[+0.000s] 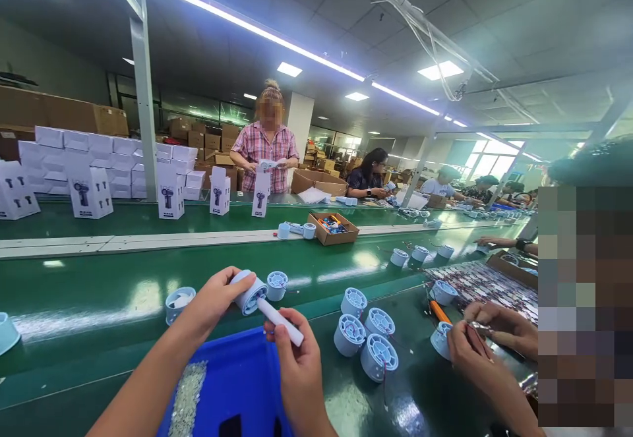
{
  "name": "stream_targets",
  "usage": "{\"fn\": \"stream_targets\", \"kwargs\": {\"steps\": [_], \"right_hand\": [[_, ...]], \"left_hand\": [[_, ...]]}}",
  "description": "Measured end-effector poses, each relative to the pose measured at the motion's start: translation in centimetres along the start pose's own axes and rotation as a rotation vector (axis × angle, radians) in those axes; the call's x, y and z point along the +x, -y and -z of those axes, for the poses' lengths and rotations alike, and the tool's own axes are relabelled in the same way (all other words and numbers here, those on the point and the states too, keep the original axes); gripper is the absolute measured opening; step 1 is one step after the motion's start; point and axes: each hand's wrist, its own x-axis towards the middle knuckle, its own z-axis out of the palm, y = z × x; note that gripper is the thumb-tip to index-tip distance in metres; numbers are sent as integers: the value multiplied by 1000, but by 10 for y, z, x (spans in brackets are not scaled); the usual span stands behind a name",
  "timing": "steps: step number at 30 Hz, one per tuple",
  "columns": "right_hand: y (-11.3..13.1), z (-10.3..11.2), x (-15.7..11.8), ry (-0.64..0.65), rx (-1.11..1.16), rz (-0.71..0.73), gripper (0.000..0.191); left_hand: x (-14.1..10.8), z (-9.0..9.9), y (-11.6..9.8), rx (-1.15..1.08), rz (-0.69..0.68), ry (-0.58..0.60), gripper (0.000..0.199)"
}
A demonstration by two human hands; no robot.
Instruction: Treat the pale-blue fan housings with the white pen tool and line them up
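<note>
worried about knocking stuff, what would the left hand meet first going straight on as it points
Past the held housing, the left hand would likely meet the loose light-blue spoked housing on the green belt first, though depth is unclear; it might pass above.

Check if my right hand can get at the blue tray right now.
Probably yes: your right hand appears close to the blue tray, with nothing visible blocking the way, though that hand holds a white rod.
</note>
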Motion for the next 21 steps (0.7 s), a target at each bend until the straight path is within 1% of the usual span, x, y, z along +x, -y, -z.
{"fn": "stream_targets", "kwargs": {"steps": [2,4,6,8,10,13,15,18,21], "right_hand": [[-1,0,-1,27,-93,13,46],[-1,-1,-4,143,-207,16,40],[1,-4,-7,277,-289,32,38],[3,-6,-10,335,-308,62,40],[4,-9,-12,304,-263,70,41],[0,-12,-13,257,-136,-7,45],[-5,-14,-13,252,-39,-84,49],[-12,-17,-11,259,114,-180,55],[-15,-19,-11,271,226,-206,54]], "left_hand": [[-1,-8,-2,17,-51,-67,43],[-4,-18,-2,-52,-126,-207,42],[-7,-28,-2,-131,-202,-376,46],[-10,-38,-1,-185,-243,-499,51],[-13,-44,0,-297,-209,-516,49],[-15,-47,0,-511,-97,-473,38],[-14,-48,0,-560,-40,-492,34],[-14,-49,-2,-604,21,-524,33],[-16,-51,-5,-591,47,-526,35]]}}
